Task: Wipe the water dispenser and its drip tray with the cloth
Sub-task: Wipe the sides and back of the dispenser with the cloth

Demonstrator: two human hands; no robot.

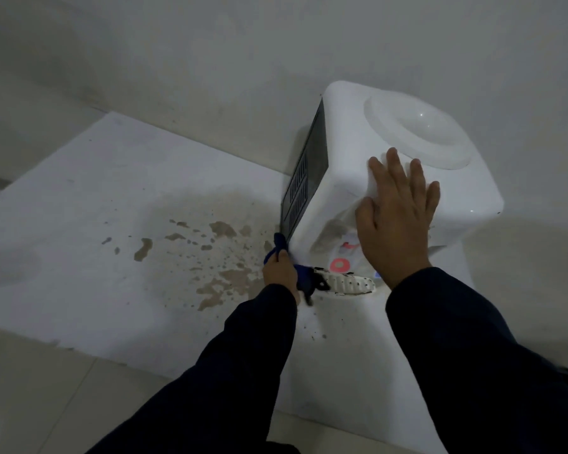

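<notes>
White plastic is filling the right side of the view: the water dispenser (pixel 358 152) is standing on a pale counter (pixel 79 208) against the wall (pixel 210 44), its dark vented side panel (pixel 305 178) facing left. The right hand (pixel 395 217) is lying flat on the front top edge of the dispenser, fingers spread and open, holding nothing, fingertips reaching toward the round domed cap (pixel 420 132) on top. Down at the lower left corner of the dispenser, the left hand (pixel 281 268) is closing its fingers around a dark blue cloth (pixel 304 278), pressing it against the base where the side panel meets the front. Just right of that cloth, the white perforated drip tray (pixel 348 284) is sticking out from under the taps, and the cloth is touching its left end. A pink round mark (pixel 340 264) is showing on the front just above the tray. Brown stains (pixel 217 253) are spreading over the counter to the left of the dispenser. Both forearms are wearing dark sleeves (pixel 250 355).
</notes>
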